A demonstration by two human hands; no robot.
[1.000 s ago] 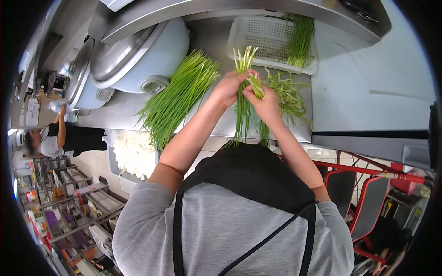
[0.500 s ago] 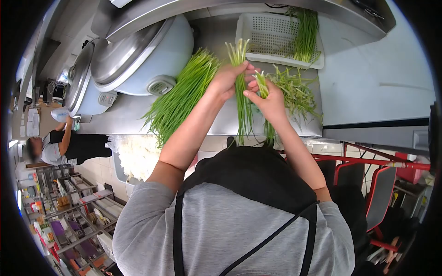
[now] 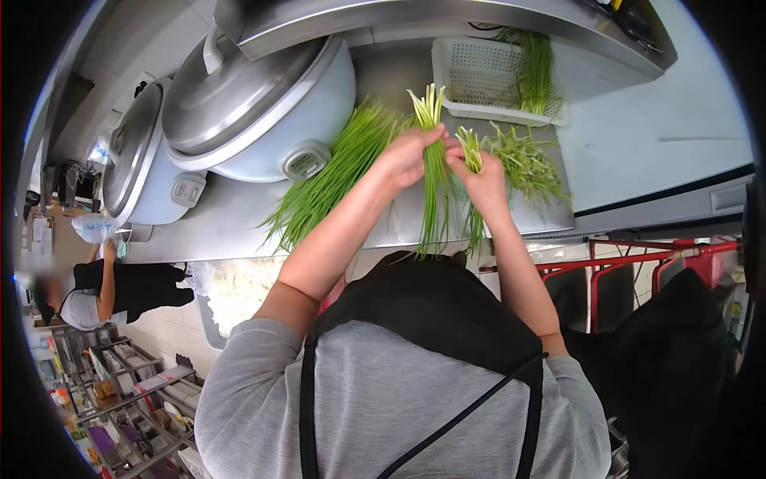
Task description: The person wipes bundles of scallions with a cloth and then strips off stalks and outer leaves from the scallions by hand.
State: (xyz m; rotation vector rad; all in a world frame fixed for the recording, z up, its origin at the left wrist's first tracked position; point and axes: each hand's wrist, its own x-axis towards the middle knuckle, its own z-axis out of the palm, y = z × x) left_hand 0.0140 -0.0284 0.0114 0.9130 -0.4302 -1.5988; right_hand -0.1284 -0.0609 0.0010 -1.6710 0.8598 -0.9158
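Pinched in my left hand is a bunch of green chives, pale ends up and blades hanging toward the counter's front edge. My right hand, just beside it, has its fingers closed round a smaller bunch of chives. The fingertips of both hands nearly meet; whether they touch I cannot tell. Left of my hands, partly behind my left forearm, lies a big pile of chives. To the right of my right hand, a loose heap of pale, wilted trimmings rests on the steel counter.
A white perforated basket with chives in it stands behind the hands. Two large rice cookers are at the left. A steel shelf overhangs the back. Another person stands far left, near a tub of whitish stuff.
The view has shifted, so the counter sits slightly lower and further right. Both hands still grip their chives. A large black shape now covers the chairs at the lower right.
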